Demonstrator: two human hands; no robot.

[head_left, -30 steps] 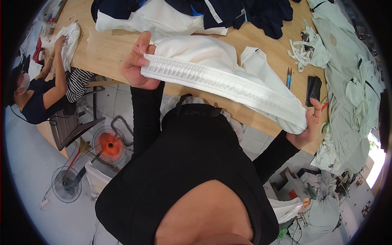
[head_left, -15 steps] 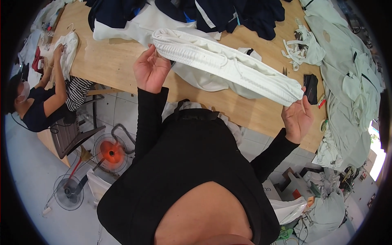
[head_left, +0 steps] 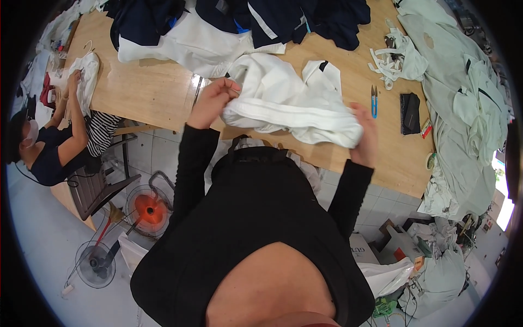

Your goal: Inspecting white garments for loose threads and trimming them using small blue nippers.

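Note:
White elastic-waist pants [head_left: 294, 117] lie bunched near the table's front edge, their waistband running across between my hands. My left hand [head_left: 211, 103] is closed in a pinch at the band's left end. At the right end, my right hand [head_left: 367, 135] is bent round the fabric, slightly smeared by motion, with some fingertips hidden behind the cloth. The rest of the pants spreads in folds away from me, and a piece with a small black mark [head_left: 322, 76] stands out at the far right of it.
Blue-handled thread snips [head_left: 374, 102], a dark pouch [head_left: 409, 113] and white straps [head_left: 397, 57] lie right on the wooden table [head_left: 141, 92]. Navy garments [head_left: 327, 24] are heaped at the back, pale fabric [head_left: 463, 125] along the right. A co-worker [head_left: 52, 139] handles white cloth at left.
The waistband, stretched long and raised before, is now lower, slack and shorter. My right hand has come in to the left, and my left hand slightly right. The snips are uncovered.

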